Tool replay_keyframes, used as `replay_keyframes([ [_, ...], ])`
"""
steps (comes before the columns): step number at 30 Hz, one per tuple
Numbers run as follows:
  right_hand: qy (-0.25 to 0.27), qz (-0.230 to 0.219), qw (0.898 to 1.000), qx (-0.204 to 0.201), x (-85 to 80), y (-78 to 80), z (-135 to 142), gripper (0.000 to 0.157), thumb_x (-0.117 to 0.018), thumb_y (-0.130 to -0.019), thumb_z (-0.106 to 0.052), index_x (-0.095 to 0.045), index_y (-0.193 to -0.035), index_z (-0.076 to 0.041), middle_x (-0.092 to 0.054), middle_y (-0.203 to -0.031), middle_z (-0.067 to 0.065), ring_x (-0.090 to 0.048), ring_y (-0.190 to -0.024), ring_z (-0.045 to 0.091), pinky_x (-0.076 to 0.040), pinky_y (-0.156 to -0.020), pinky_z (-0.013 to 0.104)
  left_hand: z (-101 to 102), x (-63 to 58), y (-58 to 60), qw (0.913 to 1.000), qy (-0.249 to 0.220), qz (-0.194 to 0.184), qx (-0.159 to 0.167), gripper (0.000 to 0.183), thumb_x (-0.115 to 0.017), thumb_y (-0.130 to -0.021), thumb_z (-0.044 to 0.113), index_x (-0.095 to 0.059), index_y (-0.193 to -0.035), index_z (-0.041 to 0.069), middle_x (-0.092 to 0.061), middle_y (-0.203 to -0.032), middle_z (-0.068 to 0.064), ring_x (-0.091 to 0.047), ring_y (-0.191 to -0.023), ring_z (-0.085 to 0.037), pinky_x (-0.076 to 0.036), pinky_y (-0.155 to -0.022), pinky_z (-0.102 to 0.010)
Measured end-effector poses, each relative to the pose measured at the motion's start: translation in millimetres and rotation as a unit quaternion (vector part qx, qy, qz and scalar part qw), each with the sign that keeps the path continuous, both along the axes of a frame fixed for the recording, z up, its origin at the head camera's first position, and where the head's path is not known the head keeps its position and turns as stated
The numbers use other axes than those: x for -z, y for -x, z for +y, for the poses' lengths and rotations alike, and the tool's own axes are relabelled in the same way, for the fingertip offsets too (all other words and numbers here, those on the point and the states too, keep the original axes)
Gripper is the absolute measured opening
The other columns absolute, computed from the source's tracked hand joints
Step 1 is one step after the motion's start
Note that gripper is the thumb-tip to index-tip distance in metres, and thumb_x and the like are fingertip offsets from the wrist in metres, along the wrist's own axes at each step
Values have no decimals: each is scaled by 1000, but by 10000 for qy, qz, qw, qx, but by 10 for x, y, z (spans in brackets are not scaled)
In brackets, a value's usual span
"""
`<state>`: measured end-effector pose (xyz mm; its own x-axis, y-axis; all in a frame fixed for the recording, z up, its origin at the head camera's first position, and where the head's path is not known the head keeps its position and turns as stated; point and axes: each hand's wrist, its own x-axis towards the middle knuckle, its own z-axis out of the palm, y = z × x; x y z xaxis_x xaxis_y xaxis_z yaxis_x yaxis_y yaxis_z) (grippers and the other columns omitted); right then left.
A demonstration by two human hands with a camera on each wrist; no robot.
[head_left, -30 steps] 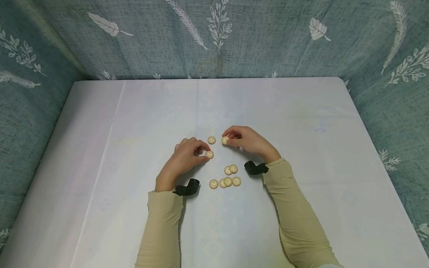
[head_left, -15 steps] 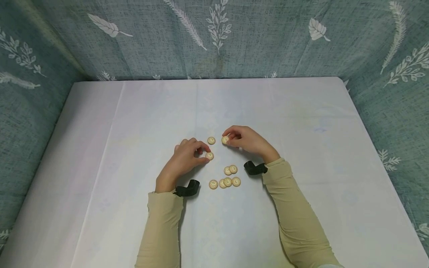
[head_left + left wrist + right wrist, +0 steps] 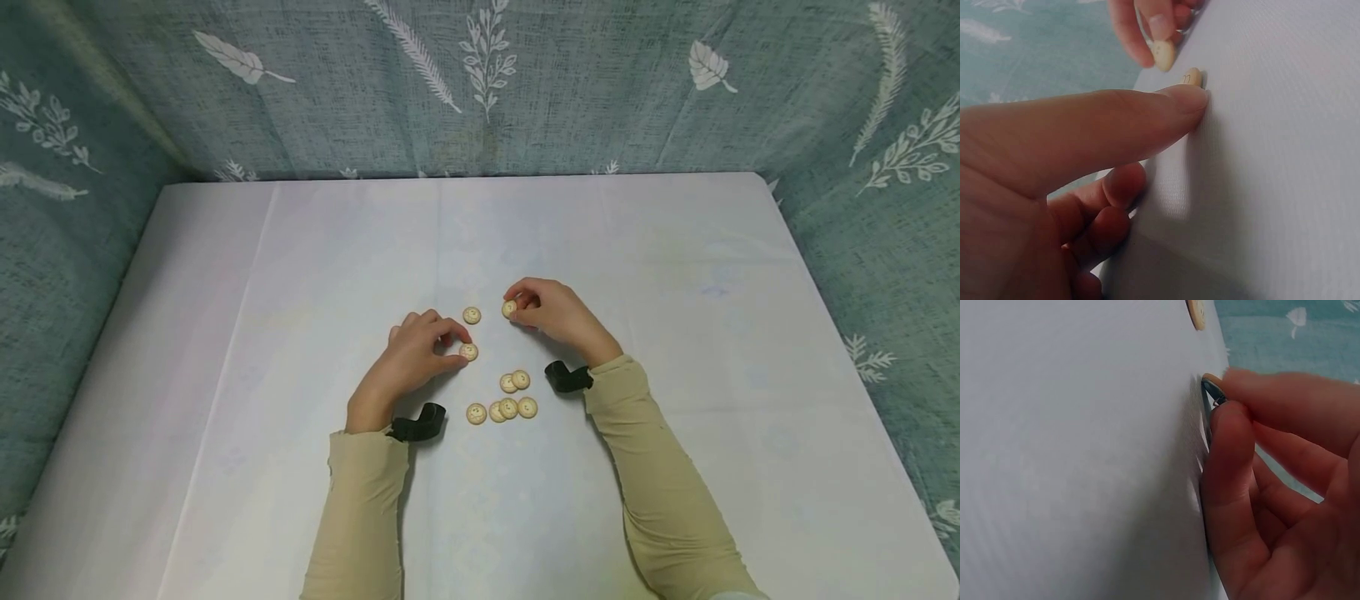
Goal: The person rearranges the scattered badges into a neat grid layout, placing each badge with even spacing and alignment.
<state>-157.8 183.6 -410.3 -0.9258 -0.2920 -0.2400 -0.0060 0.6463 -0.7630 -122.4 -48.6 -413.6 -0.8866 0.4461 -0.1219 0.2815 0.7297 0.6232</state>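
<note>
In the head view my left hand (image 3: 412, 354) pinches a small round cream disc (image 3: 468, 352), button-like with dark markings, between thumb and index finger. The left wrist view shows this disc (image 3: 1193, 77) tilted close over the tabletop, partly hidden by my thumb. Farther away, my right hand (image 3: 558, 312) holds a similar disc (image 3: 510, 308) with its thumb and fingertips. Tilted by the table surface in the right wrist view, that disc (image 3: 1212, 386) shows a dark, shiny side. A loose disc (image 3: 472, 315) lies flat between the two hands, just beyond the left fingertips.
Closer to the person, two overlapping discs (image 3: 514, 381) lie above a row of several more discs (image 3: 508, 408). A white cloth covers the table (image 3: 675, 500), with a green leaf-patterned curtain (image 3: 570, 92) behind it. Black wrist mounts (image 3: 420, 422) stick out from both sleeves.
My right hand has shifted slightly right and away from the person with its disc. My left hand has drawn its disc a little nearer the person. The discs on the table lie as before.
</note>
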Motion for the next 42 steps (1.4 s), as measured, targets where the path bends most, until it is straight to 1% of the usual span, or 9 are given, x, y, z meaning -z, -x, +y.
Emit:
replay_keyframes([
  [6,-225,110,9997,-6,-30,-5,-23,21,-63,-83,-20,-60,-103,-16,-56,-84,1,-50,-73,17,-42,-63,29,-2,-10,-2,10000,-6,1,-40,21,-72,-75,29,-62,-93,25,-47,-83,3,-37,-80,-16,-23,-70,-35],
  [11,-257,166,9995,22,-44,-6,-29,21,-64,-82,-20,-61,-103,-15,-57,-83,1,-50,-72,17,-42,-64,29,1,-26,-3,10000,-17,-45,-58,20,-72,-75,29,-62,-92,24,-47,-83,2,-37,-80,-16,-23,-71,-34],
  [18,-9,133,9999,80,-27,-5,-28,22,-64,-83,-20,-62,-104,-17,-59,-86,-1,-53,-69,16,-44,-61,28,-6,-18,-3,10000,8,-48,-63,20,-71,-75,29,-62,-92,25,-47,-83,3,-37,-80,-16,-23,-70,-34],
  [22,160,76,9998,36,-14,10,-45,24,-63,-83,-20,-61,-107,-17,-60,-88,-1,-54,-67,16,-45,-61,29,-32,-21,-18,10000,41,-24,-59,21,-72,-75,28,-62,-93,24,-47,-83,3,-37,-80,-17,-24,-71,-35],
  [30,384,53,9990,209,-4,93,-13,25,-62,-84,-16,-60,-110,-17,-60,-83,2,-54,-59,21,-44,-60,32,-7,-34,17,10000,-4,-11,40,21,-72,-75,29,-61,-92,24,-46,-83,3,-36,-80,-16,-22,-69,-33],
  [33,424,42,9989,207,0,120,-22,26,-62,-84,-16,-59,-110,-16,-59,-84,3,-54,-59,21,-45,-58,31,-7,-31,17,10000,13,-48,5,21,-72,-75,28,-61,-92,24,-47,-83,3,-37,-80,-16,-23,-69,-34],
  [35,410,32,9989,223,9,136,-37,26,-63,-83,-16,-60,-109,-16,-59,-84,3,-54,-59,21,-46,-57,32,-12,-23,5,10000,46,-74,-16,22,-72,-74,29,-62,-93,23,-47,-86,3,-38,-82,-17,-24,-71,-35],
  [38,315,55,9991,269,27,155,-62,25,-64,-83,-16,-60,-107,-16,-58,-83,3,-55,-57,21,-46,-55,31,-16,-14,-17,9999,47,-90,-79,22,-72,-75,29,-63,-94,23,-46,-95,0,-37,-90,-20,-25,-78,-38],
  [42,156,170,9993,283,49,182,-92,24,-64,-82,-19,-61,-106,-17,-58,-81,2,-54,-55,20,-44,-56,31,-19,-10,-43,9997,74,79,-238,21,-72,-74,30,-64,-93,24,-42,-109,-4,-32,-102,-26,-23,-86,-44],
])
